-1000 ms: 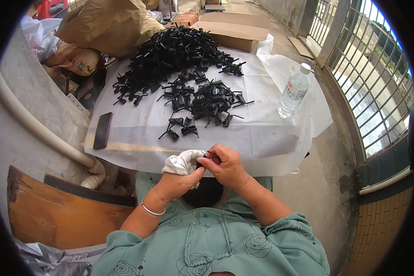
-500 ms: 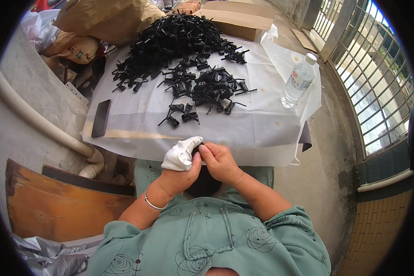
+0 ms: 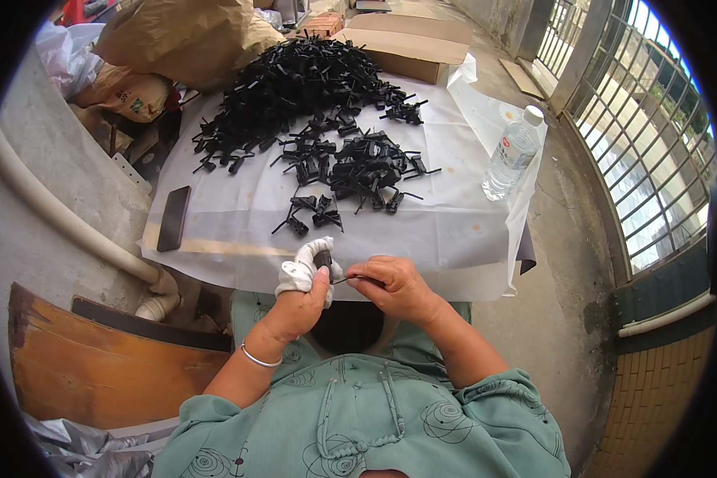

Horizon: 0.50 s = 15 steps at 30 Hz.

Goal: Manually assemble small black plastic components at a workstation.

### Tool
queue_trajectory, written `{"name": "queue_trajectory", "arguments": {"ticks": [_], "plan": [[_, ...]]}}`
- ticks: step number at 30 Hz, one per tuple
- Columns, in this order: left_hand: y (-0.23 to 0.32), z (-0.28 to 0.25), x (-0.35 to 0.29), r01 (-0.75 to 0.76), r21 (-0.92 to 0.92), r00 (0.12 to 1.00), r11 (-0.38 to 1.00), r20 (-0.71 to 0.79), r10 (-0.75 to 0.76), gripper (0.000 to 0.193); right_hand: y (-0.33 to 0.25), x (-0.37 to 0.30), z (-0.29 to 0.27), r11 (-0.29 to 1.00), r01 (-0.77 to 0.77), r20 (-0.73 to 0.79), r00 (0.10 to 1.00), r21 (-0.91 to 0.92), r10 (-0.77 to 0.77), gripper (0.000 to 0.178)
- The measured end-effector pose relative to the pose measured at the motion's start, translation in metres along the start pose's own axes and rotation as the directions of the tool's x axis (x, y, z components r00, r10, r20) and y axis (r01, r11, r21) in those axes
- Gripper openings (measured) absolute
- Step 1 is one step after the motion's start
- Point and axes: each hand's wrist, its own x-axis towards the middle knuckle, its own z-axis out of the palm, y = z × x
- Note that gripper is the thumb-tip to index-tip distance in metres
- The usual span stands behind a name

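My left hand [image 3: 297,303], with a white cloth glove over its fingers and the thumb bare, grips a small black plastic piece [image 3: 322,259]. My bare right hand [image 3: 398,285] is closed just to the right, its fingertips pinching a thin dark strip [image 3: 340,280] that reaches toward the left hand. Whether the strip belongs to the piece cannot be made out. Both hands are over the table's near edge. Beyond them lie a few loose black plastic pieces with thin tails [image 3: 315,213], a small heap of the same pieces [image 3: 366,167] and a large pile [image 3: 295,88].
A pale plastic sheet [image 3: 422,239] covers the table. On it are a dark phone [image 3: 174,219] at left, a clear water bottle [image 3: 511,159] at right and an open cardboard box [image 3: 398,52] behind. Brown paper bags [image 3: 183,40] stand far left. A barred window lines the right.
My hands have drawn apart: the right has moved a little right and down, baring the thin strip. The black piece in my left hand now shows. The whole view has shifted slightly.
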Motion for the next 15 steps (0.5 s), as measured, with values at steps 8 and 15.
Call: {"name": "queue_trajectory", "arguments": {"ticks": [8,15], "plan": [[0.014,0.003,-0.008,0.057,0.107,0.973,0.993,0.215,-0.079,0.028,-0.026,0.004,0.000,0.900,-0.369,0.107,0.929,0.231,0.354,0.015],[0.002,0.006,-0.009,-0.242,0.473,0.970,0.847,0.101,0.221,0.025,-0.028,0.005,0.012,0.975,-0.178,0.132,0.978,0.136,0.160,0.019]]}}
